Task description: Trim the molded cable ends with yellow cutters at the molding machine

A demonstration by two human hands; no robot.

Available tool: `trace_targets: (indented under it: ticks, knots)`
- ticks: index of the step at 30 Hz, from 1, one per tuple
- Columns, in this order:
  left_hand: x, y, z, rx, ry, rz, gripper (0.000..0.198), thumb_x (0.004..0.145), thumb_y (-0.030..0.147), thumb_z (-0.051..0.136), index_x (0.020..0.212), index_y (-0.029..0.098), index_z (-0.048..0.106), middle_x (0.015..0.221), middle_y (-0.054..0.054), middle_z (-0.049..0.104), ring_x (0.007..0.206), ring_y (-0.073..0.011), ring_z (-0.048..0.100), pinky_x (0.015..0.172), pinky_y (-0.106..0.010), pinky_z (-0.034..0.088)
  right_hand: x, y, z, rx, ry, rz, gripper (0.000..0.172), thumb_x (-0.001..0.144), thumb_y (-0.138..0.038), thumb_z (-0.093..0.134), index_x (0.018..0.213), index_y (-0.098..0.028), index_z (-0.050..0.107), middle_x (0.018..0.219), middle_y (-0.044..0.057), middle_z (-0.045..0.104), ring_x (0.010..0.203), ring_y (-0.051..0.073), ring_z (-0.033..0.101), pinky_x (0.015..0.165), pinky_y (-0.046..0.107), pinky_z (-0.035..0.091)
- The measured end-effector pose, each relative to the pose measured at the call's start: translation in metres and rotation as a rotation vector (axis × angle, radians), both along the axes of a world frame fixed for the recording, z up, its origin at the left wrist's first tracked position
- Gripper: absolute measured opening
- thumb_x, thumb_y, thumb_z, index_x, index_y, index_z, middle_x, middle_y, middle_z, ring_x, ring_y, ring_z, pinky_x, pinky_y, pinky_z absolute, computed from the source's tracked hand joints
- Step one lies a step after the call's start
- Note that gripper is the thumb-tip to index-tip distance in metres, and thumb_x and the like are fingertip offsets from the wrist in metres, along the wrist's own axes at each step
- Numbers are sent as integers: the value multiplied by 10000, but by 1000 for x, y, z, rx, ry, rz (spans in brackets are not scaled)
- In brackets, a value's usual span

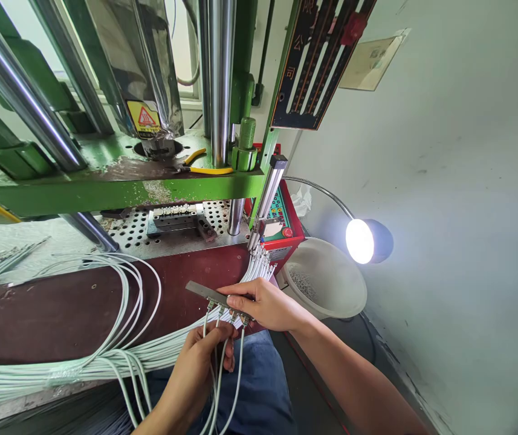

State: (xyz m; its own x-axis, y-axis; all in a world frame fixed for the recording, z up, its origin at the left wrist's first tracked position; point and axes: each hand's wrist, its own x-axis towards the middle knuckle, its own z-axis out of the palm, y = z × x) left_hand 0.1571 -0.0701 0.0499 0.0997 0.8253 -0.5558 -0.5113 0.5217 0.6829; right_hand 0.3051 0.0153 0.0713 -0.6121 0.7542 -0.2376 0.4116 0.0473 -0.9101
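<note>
A flat metal bar (200,290) with a row of several small slots lies across in front of me, tilted down to the right. My right hand (259,305) grips its right part between thumb and fingers. White cables (242,356) hang from the bar, their metal connector ends (221,310) seated along its lower edge. Just below, my left hand (208,347) has its fingers closed around one of these cables near its connector. A long bundle of white cables (159,350) runs along the bench behind my hands.
A green press (104,196) stands over a perforated plate holding a metal mould (174,220). Yellow-handled pliers (208,171) rest on the press. At right are a red control box (286,241), a lit lamp (361,241) and a white tub (344,290) with small scraps.
</note>
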Motion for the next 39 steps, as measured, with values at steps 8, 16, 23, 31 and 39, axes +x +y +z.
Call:
trace_targets:
  ticks: [8, 16, 23, 31, 39]
  knots:
    - [2, -1, -1, 6, -8, 44, 181, 633, 294, 756, 599, 135, 676, 471, 17, 541, 424, -85, 452, 469, -221, 389, -4, -3, 5, 53, -32, -37, 417, 900, -316, 527, 1237, -140, 699, 807, 6, 697, 640, 110, 505, 615, 223, 413]
    - [1, 4, 5, 22, -15, 6, 198, 657, 309, 763, 623, 131, 682, 478, 7, 562, 426, -89, 470, 482, -227, 398, -2, 0, 2, 92, -19, -17, 421, 901, -374, 550, 1239, -175, 701, 867, 14, 722, 710, 138, 543, 635, 230, 440]
    - [-7, -4, 1, 35, -42, -181, 289, 672, 391, 814, 658, 137, 676, 573, -20, 629, 494, -108, 531, 547, -241, 430, 6, 7, 11, 58, -21, 64, 407, 895, -341, 569, 1241, -170, 701, 719, -11, 650, 608, 101, 478, 575, 211, 392]
    - [-12, -7, -3, 60, 5, -256, 303, 692, 413, 818, 683, 154, 660, 627, -23, 666, 519, -115, 558, 572, -246, 413, 7, 13, 10, 16, -15, 78, 383, 883, -326, 585, 1202, -166, 723, 750, -1, 672, 616, 100, 491, 578, 209, 396]
    - [-10, -25, -21, 19, -42, -192, 470, 661, 478, 839, 982, 167, 693, 907, -112, 771, 784, -226, 713, 745, -312, 510, 0, 39, -1, -52, -28, 161, 415, 888, -391, 583, 1220, -175, 710, 722, 3, 656, 589, 97, 498, 544, 210, 406]
